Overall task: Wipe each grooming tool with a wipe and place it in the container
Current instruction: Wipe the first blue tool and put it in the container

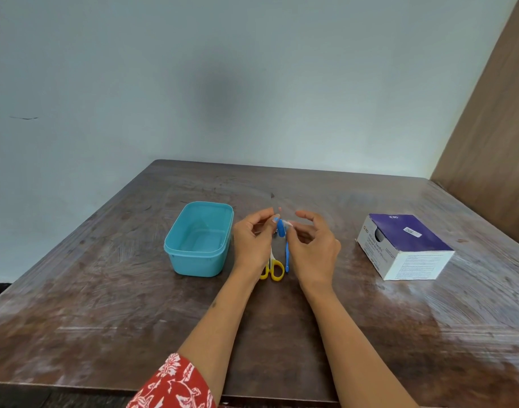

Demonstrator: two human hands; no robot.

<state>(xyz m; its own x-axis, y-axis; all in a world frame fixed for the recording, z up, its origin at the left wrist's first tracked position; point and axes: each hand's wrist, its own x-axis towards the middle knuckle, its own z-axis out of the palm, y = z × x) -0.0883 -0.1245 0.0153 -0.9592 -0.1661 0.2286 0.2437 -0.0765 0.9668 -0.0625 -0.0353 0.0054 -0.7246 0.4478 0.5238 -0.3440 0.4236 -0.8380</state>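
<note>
Both hands hover above the middle of the worn brown wooden table. The left hand pinches a small blue grooming tool by its upper end; the right hand pinches a small white wipe against it. Beneath them lie yellow-handled scissors and a slim blue stick tool. Left, an open teal plastic container appears empty. Right, a purple-and-white cardboard swab box.

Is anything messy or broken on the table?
Nothing looks spilled or broken. The teal tub stands upright, the swab box sits closed on the right, and the yellow scissors lie flat on the scuffed table between the hands.
</note>
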